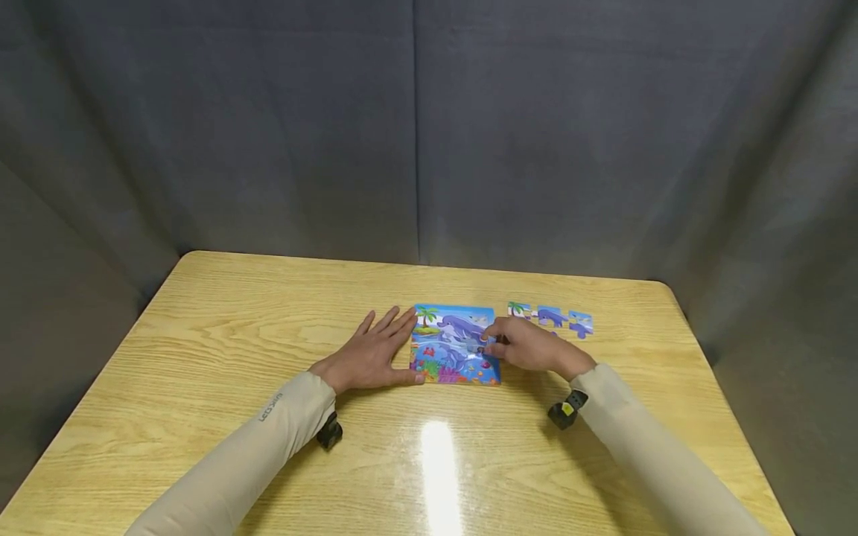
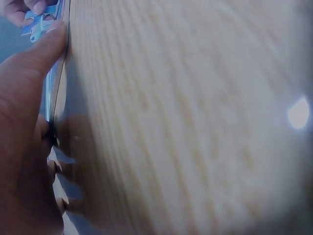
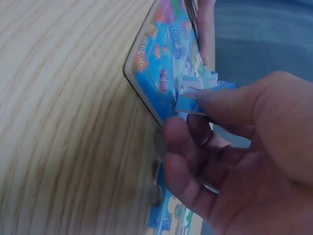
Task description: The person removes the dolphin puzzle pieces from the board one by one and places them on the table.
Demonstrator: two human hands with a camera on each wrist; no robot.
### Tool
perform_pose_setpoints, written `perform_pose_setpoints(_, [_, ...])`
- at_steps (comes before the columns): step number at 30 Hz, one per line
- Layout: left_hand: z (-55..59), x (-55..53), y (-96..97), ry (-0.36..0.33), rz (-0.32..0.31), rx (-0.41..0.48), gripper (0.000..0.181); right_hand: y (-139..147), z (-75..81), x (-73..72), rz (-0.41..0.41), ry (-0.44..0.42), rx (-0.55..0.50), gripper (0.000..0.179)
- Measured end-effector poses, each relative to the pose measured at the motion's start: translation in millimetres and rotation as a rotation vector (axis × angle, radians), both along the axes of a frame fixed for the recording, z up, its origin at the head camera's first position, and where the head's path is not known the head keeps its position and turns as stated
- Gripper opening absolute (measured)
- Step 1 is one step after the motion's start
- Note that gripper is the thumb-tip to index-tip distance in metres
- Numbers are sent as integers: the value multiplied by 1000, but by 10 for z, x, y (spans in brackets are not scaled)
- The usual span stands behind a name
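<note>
A jigsaw puzzle board (image 1: 436,370) with a picture of dolphins, a palm tree and sea creatures lies between the two hands. My left hand (image 1: 367,361) is spread beside it, fingertips at its left edge and thumb (image 2: 51,41) at the lower left corner. Over the right part of the board, my right hand (image 1: 529,346) pinches a blue puzzle piece (image 3: 193,98) between thumb and fingers. In the right wrist view the piece is tilted, close over the board's printed surface. Its lower part is partly hidden by the fingertips.
Right of the board lie several loose puzzle pieces, among them a palm tree piece (image 1: 518,308), a dolphin piece (image 1: 551,317) and a blue and purple piece (image 1: 581,323). A wooden table (image 1: 268,298) carries everything, with a grey curtain (image 1: 302,134) behind.
</note>
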State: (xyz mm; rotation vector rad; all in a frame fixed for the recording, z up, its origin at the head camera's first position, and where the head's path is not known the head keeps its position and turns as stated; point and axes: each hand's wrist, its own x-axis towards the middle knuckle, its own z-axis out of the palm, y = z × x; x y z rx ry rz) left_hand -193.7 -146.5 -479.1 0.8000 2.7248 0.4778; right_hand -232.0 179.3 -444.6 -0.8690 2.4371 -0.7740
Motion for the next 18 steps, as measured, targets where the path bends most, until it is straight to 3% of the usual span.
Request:
perform_pose_setpoints(10, [-50,-19,7,-4,3,-4,108,294,-13,44,-171,-38,-43,31])
perform_pose_setpoints(18, [-42,-12,1,-4,8,0,107,581,34,65,-267,-17,-92,20])
